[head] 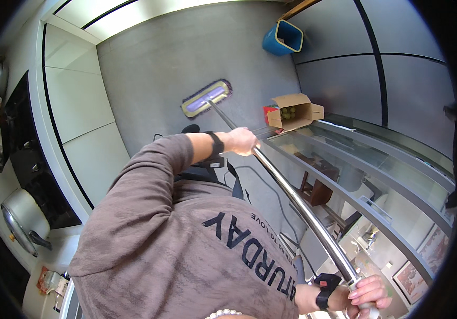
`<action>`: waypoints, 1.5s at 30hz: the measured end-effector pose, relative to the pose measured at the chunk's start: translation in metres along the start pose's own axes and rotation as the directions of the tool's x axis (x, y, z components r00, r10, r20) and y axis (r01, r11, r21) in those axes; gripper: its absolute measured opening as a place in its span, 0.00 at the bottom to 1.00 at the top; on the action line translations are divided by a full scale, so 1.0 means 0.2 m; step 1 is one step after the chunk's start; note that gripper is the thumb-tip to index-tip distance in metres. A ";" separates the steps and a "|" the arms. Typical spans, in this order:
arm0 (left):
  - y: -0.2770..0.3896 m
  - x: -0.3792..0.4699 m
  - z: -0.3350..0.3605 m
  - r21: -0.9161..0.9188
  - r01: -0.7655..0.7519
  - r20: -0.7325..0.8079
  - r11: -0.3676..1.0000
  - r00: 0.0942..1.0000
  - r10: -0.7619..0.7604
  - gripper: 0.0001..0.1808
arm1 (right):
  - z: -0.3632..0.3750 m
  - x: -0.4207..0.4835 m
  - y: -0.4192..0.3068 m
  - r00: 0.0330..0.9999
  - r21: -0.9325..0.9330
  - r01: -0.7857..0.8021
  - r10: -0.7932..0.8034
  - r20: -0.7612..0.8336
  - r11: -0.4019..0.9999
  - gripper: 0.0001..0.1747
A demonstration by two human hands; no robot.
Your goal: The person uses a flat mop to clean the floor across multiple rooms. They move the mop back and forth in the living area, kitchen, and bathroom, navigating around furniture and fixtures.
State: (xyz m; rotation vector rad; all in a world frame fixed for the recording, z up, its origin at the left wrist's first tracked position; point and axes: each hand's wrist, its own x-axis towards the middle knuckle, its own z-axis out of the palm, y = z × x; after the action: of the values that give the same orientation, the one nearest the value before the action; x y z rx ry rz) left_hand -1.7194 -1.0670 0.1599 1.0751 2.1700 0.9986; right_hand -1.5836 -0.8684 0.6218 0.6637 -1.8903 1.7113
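A flat mop head (207, 98) with a purple plate, a yellowish border and a dark fringe lies on the grey floor. From it a shiny metal mop pole (306, 211) slants down to the lower right, across the front of my body. My left hand (243, 141) or right cannot be confused by side: the upper hand, on the arm at picture left, is closed round the pole's lower part. At the pole's top end my right hand (367, 297) grips the white handle. Both wrists wear black straps.
A blue bin (283, 38) stands near grey cabinets (338, 79). An open cardboard box (300, 113) holding round green fruit sits beside the glass sliding door (332, 159). White cabinets (87, 135) line the left, below a counter with a hob (39, 175) and a pot (27, 217).
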 end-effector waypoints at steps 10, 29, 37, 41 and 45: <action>-0.60 -0.71 -0.28 -0.053 0.395 -0.144 0.917 0.906 -0.398 0.09 | 0.25 -0.03 0.48 0.877 -0.019 -0.463 0.462 0.136 0.886 0.18; -0.28 -1.19 0.39 -0.184 0.631 -0.375 0.753 0.663 -0.647 0.10 | 0.24 -0.11 0.54 0.648 0.040 -0.629 0.495 0.580 0.776 0.08; 0.03 -0.99 0.59 -0.205 0.540 -0.281 0.817 0.767 -0.577 0.09 | -0.08 -0.02 0.44 0.472 0.043 -0.564 0.279 0.837 0.825 0.02; 0.15 -0.82 0.59 -0.174 0.447 -0.073 0.877 0.883 -0.464 0.09 | -0.35 0.08 0.39 0.226 0.019 -0.557 0.129 0.965 0.830 0.05; 0.21 -0.50 0.55 -0.125 0.272 -0.020 0.954 0.961 -0.277 0.12 | -0.58 0.17 0.25 0.164 -0.030 -0.497 0.128 0.978 0.867 0.07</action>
State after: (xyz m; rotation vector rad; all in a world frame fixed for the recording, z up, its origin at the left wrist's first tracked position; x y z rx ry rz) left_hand -1.5675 -1.0893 0.1402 0.6803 2.1824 1.0117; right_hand -1.6371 -0.7488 0.6169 1.9994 -2.7366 2.0798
